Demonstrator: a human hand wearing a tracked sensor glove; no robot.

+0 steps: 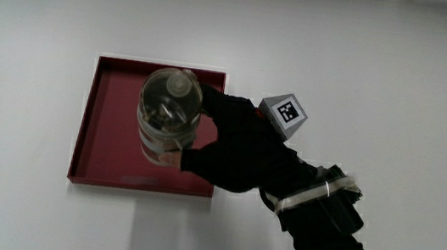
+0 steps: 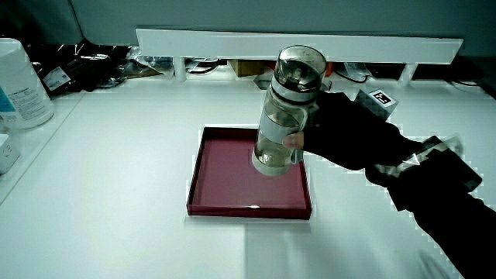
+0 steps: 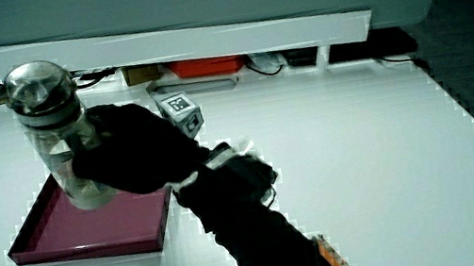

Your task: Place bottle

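Hand [image 1: 242,149] over tray [image 1: 106,140] edge, fingers [image 1: 190,157] grasping clear bottle [image 1: 167,118] upright; bottle base inside tray on counter [image 1: 48,18].

A lab or test bench. A bare white worktop [image 2: 116,194] ends at a low partition [image 2: 294,40]. Cables [image 2: 116,62] and a patterned cube [image 1: 285,113] show it.

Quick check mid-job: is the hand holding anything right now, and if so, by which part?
Yes. The hand grips the clear bottle around the middle of its body, below the cap, holding it upright over the red tray.
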